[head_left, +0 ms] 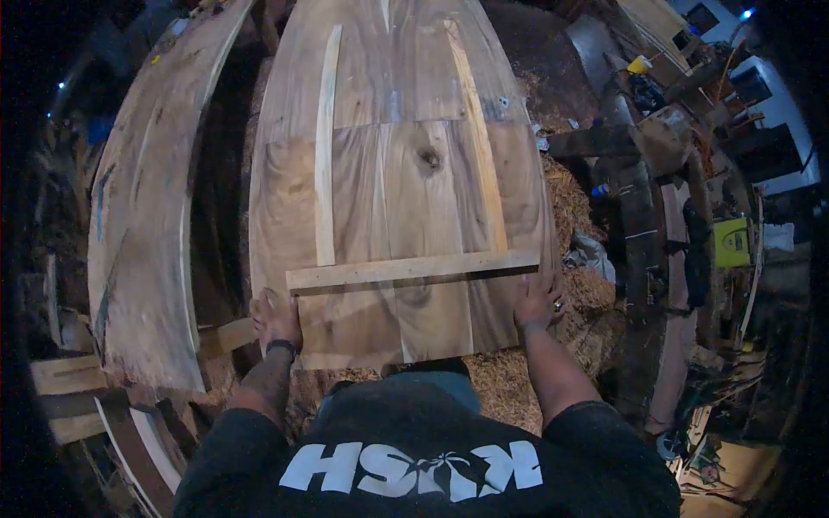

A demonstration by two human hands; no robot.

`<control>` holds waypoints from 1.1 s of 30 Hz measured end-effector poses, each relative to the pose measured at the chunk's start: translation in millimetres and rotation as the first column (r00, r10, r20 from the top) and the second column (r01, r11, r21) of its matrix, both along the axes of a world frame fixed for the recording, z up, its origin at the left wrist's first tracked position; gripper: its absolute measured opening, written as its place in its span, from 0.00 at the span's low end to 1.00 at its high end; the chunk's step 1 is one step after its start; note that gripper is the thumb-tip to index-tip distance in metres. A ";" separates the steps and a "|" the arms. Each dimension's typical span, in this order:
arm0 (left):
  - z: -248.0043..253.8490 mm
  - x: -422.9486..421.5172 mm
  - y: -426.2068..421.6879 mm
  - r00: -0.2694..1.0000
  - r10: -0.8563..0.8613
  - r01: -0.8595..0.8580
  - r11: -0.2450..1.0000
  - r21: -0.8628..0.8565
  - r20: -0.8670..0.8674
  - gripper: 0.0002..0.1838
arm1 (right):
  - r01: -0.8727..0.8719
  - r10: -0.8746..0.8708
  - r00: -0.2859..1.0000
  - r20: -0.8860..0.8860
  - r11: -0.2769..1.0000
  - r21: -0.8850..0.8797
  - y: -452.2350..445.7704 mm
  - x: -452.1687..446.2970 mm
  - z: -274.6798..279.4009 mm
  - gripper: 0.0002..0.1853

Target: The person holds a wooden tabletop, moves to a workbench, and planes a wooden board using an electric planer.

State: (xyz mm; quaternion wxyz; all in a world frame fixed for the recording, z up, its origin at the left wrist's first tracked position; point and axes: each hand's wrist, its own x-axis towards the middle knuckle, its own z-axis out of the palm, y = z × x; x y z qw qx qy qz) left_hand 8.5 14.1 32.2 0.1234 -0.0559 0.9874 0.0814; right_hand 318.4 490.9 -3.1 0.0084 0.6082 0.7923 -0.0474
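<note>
A wide panel of joined wooden boards lies in front of me, with a dark knot near its middle. Across its near part runs a pale wooden crosspiece. Two long pale strips, a left strip and a right strip, stretch away from it. My left hand, with a dark band at the wrist, rests by the panel's left edge, near the crosspiece's left end. Close to the other end, my right hand, wearing a ring, lies at the right edge. Both hands have their fingers apart.
A long curved slab stands to the left, with a dark gap between it and the panel. Wood shavings cover the ground. Timber beams and a yellow-green container are on the right. Cut lumber lies lower left.
</note>
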 end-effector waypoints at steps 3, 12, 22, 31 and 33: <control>-9.3 -0.5 -2.7 0.999 -0.008 0.008 1.000 -0.011 -0.050 0.49 | 0.035 -0.032 0.997 0.067 0.999 -0.034 -5.8 -9.6 19.3 0.49; -15.0 -4.3 -6.1 0.996 0.004 -0.002 1.000 0.025 -0.084 0.49 | 0.025 -0.024 0.999 -0.040 0.999 0.028 1.1 -4.8 -0.5 0.47; -18.9 -4.4 -6.2 0.996 0.003 -0.006 0.999 -0.033 -0.091 0.48 | 0.037 -0.038 0.999 0.015 0.999 0.038 -1.8 -6.5 4.4 0.48; -27.6 -6.4 -8.5 0.995 0.034 -0.035 0.999 -0.002 -0.093 0.48 | 0.001 -0.003 1.000 0.021 0.998 0.068 -0.4 -3.4 -0.8 0.47; -27.6 -6.9 -8.1 0.995 0.038 -0.039 0.999 -0.015 -0.089 0.48 | 0.007 -0.008 1.000 0.015 0.998 0.067 -1.3 -4.9 1.2 0.46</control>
